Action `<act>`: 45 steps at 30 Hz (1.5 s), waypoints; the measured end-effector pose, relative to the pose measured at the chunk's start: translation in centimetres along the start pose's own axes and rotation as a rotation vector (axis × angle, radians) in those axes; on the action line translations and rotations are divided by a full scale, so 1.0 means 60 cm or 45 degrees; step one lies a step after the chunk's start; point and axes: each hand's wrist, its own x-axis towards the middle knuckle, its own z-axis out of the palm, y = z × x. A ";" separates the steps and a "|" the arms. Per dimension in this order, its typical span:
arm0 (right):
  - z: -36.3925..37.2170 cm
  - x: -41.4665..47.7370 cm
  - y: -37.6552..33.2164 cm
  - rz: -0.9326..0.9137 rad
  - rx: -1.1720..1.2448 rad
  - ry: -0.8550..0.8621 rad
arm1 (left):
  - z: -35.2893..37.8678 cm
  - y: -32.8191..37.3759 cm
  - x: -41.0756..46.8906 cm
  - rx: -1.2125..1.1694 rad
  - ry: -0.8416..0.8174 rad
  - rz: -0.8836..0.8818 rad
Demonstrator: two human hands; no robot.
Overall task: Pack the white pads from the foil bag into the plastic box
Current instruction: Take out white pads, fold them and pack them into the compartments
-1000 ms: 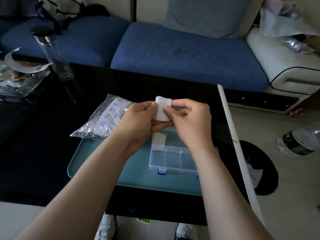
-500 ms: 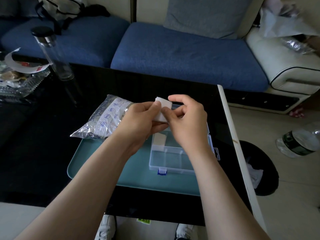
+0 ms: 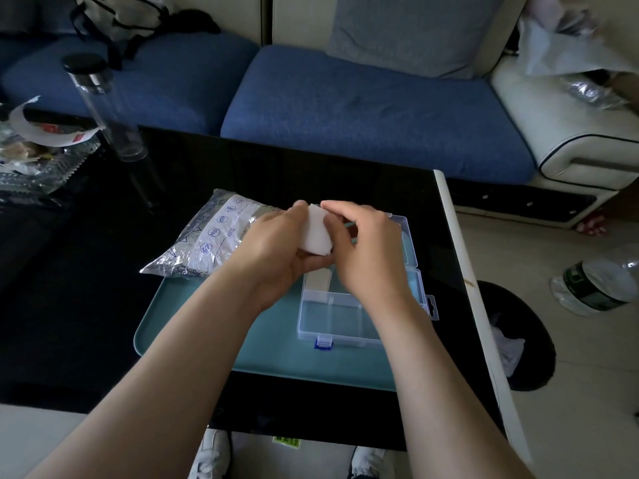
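At the head view's centre, we saw the left hand (image 3: 276, 247) and right hand (image 3: 366, 250) pinching a white pad (image 3: 316, 233) above the open plastic box (image 3: 332, 319), right of the foil bag (image 3: 211, 236). Squeezed unevenly, we judged, it might crumple and miss its compartment.

Only one word can be read, and it is on the foil bag (image 3: 211, 236)
"Date" is printed in blue on the bag's white panel, beside a row of round blue pictograms (image 3: 213, 232) too small to make out; far right of the bag, the dark green label (image 3: 587, 286) on a bottle shows no legible lettering; left of the bag, a torn white wrapper (image 3: 52, 131) bears unreadable red marks; below the bag, a yellow-green sticker (image 3: 286, 441) is blurred.
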 end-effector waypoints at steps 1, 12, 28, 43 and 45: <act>0.000 0.001 0.000 0.001 0.009 0.014 | 0.001 0.003 0.000 -0.078 0.026 -0.034; -0.003 0.006 -0.002 0.071 0.150 -0.028 | -0.008 -0.007 0.007 0.175 0.029 0.013; 0.035 -0.024 0.074 0.532 -0.115 -0.220 | -0.042 -0.046 0.003 1.871 -0.070 -0.027; 0.070 -0.029 0.068 0.497 -0.447 -0.313 | -0.065 -0.047 0.010 1.814 -0.296 -0.082; 0.071 -0.030 0.061 0.469 -0.564 -0.355 | -0.063 -0.040 0.009 1.829 -0.165 0.077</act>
